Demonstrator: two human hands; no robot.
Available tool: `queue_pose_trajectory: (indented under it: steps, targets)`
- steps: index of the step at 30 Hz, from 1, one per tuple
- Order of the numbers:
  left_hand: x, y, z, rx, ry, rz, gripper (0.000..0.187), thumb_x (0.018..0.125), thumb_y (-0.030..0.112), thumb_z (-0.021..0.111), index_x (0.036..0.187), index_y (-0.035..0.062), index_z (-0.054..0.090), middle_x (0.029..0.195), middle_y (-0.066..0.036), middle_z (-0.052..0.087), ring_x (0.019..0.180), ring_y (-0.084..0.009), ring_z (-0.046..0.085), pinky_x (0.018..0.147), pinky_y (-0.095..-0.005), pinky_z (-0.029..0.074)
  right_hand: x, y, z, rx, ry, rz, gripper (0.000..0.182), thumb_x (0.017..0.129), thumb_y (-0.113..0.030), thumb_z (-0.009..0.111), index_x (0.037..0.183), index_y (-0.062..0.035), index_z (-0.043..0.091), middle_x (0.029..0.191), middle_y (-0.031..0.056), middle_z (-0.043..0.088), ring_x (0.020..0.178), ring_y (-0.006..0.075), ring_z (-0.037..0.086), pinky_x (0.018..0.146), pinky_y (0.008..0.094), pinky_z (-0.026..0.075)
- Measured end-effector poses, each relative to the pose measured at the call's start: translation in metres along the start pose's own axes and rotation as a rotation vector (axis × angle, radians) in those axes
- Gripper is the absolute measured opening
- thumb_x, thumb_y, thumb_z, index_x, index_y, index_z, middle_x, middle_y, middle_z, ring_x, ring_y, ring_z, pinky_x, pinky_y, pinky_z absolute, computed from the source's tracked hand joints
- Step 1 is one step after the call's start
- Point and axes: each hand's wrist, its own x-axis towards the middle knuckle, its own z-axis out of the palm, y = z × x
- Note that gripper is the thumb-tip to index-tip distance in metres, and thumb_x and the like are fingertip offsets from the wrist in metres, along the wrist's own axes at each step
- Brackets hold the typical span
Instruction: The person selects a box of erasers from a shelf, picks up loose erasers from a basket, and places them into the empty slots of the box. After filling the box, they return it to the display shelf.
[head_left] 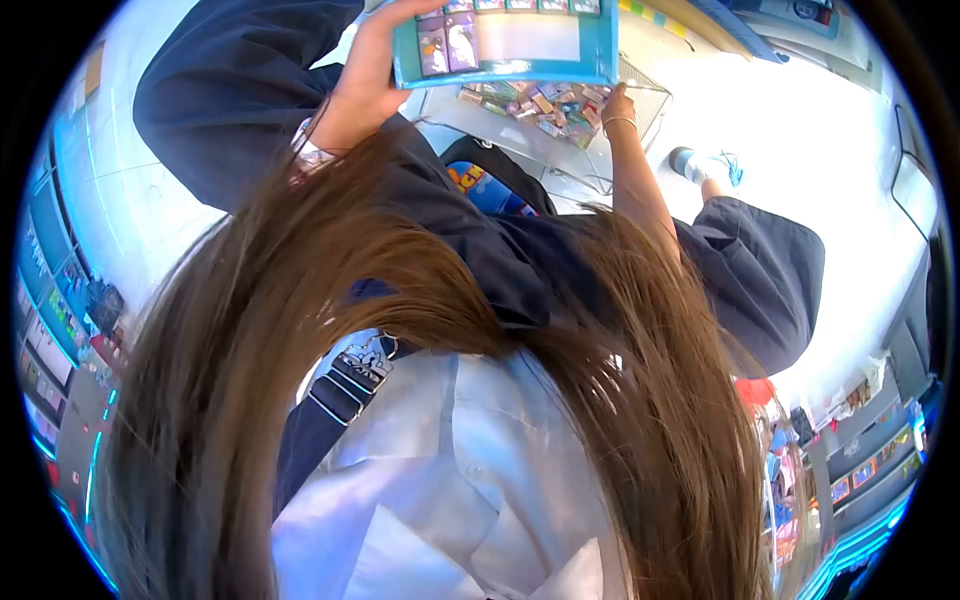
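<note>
At the top of the view, my left hand [362, 90] grips the left side of a shallow blue box [608, 45]. Small printed packets [447, 45] stand in it along the left and the far side, and a pale bare area shows in its middle. Just beyond the box's lower right corner, my right hand [619, 108] has its fingers curled at the edge of a wire basket [650, 100]. What those fingers hold, if anything, cannot be made out. Many small colourful packets [550, 105] lie loose in the basket, partly hidden under the blue box.
A dark bag with a colourful print [490, 187] lies between my legs. My shoe [705, 165] rests on the white floor [770, 120] to the right. Stocked shelves [50, 300] line the left, and more goods [860, 470] stand at lower right. Long hair covers much of the foreground.
</note>
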Motion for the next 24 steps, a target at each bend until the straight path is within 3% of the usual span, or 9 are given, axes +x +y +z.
queue_pose_trajectory:
  steps: [3, 6, 7, 9, 10, 16, 19, 21, 24]
  targets:
    - [0.012, 0.007, 0.004, -0.041, -0.056, -0.092, 0.063, 0.068, -0.006, 0.068, 0.123, 0.0013, 0.039, 0.116, -0.013, 0.044, 0.111, -0.0242, 0.046, 0.096, -0.0312, 0.035, 0.007, -0.005, -0.001, 0.047, -0.048, 0.015, 0.052, 0.078, -0.007, 0.057, 0.125, -0.0042, 0.034, 0.101, 0.0288, 0.058, 0.096, 0.0413, 0.059, 0.082, 0.0426, 0.050]
    - [0.033, -0.003, 0.010, -1.346, 0.081, -0.848, 0.033, 0.081, 0.002, 0.057, 0.114, 0.0031, 0.052, 0.115, -0.009, 0.054, 0.104, -0.0168, 0.055, 0.089, -0.0319, 0.047, 0.015, -0.001, 0.008, 0.036, -0.029, 0.003, 0.050, 0.077, -0.018, 0.064, 0.118, -0.0012, 0.041, 0.100, 0.0262, 0.060, 0.098, 0.0387, 0.059, 0.082, 0.0407, 0.050]
    - [0.031, -0.001, 0.013, -1.340, 0.077, -0.853, 0.033, 0.081, 0.002, 0.057, 0.114, 0.0031, 0.052, 0.115, -0.009, 0.054, 0.104, -0.0168, 0.055, 0.089, -0.0319, 0.047, 0.016, -0.001, 0.011, 0.043, -0.013, -0.003, 0.049, 0.077, -0.024, 0.065, 0.115, 0.0002, 0.045, 0.100, 0.0252, 0.061, 0.098, 0.0370, 0.060, 0.082, 0.0397, 0.050]
    - [0.021, -0.003, 0.019, -0.197, 0.020, -0.134, 0.030, 0.081, 0.007, 0.058, 0.110, -0.0006, 0.050, 0.104, -0.010, 0.058, 0.098, -0.0177, 0.058, 0.085, -0.0304, 0.049, 0.000, -0.009, -0.001, 0.068, -0.028, 0.008, 0.047, 0.078, -0.028, 0.063, 0.111, 0.0018, 0.047, 0.100, 0.0247, 0.061, 0.097, 0.0357, 0.060, 0.082, 0.0393, 0.050]
    - [0.021, -0.010, 0.025, -1.113, 0.043, -0.386, 0.042, 0.074, -0.008, 0.060, 0.114, 0.0011, 0.050, 0.113, -0.012, 0.053, 0.104, -0.0159, 0.054, 0.089, -0.0303, 0.047, -0.002, -0.017, -0.010, 0.087, -0.033, 0.016, 0.047, 0.080, -0.033, 0.061, 0.107, 0.0034, 0.050, 0.100, 0.0242, 0.062, 0.097, 0.0343, 0.061, 0.082, 0.0388, 0.050]
    - [0.046, 0.013, 0.020, -1.102, 0.231, -1.073, 0.037, 0.081, 0.018, 0.058, 0.113, 0.0016, 0.051, 0.099, -0.010, 0.061, 0.086, -0.0207, 0.063, 0.080, -0.0336, 0.051, 0.019, -0.005, 0.002, -0.137, 0.050, -0.113, 0.037, 0.083, -0.019, 0.057, 0.107, 0.0080, 0.049, 0.096, 0.0212, 0.063, 0.092, 0.0307, 0.063, 0.077, 0.0367, 0.053]
    - [0.051, 0.017, 0.024, -1.129, 0.187, -1.073, 0.033, 0.081, 0.018, 0.058, 0.110, 0.0027, 0.052, 0.097, -0.011, 0.061, 0.086, -0.0193, 0.062, 0.076, -0.0342, 0.052, 0.011, -0.007, -0.041, -0.299, -0.106, -0.146, 0.051, 0.069, -0.022, 0.074, 0.112, -0.0007, 0.053, 0.101, 0.0148, 0.063, 0.093, 0.0283, 0.064, 0.077, 0.0358, 0.053]
    - [0.049, 0.018, 0.026, -1.145, 0.189, -1.087, 0.033, 0.079, 0.017, 0.059, 0.109, 0.0042, 0.052, 0.100, -0.010, 0.060, 0.087, -0.0190, 0.062, 0.076, -0.0340, 0.052, 0.026, 0.006, -0.052, -0.255, -0.296, -0.625, 0.061, 0.061, -0.026, 0.079, 0.113, -0.0054, 0.054, 0.101, 0.0143, 0.064, 0.090, 0.0270, 0.064, 0.078, 0.0367, 0.052]
    - [0.047, 0.021, 0.027, -1.059, 0.236, -1.066, 0.028, 0.079, 0.017, 0.060, 0.103, 0.0021, 0.057, 0.096, -0.012, 0.063, 0.083, -0.0212, 0.064, 0.074, -0.0352, 0.052, -0.046, -0.034, -0.154, -0.018, -0.470, -0.447, 0.056, 0.065, -0.024, 0.077, 0.114, -0.0081, 0.054, 0.092, 0.0109, 0.066, 0.085, 0.0196, 0.063, 0.081, 0.0303, 0.049]
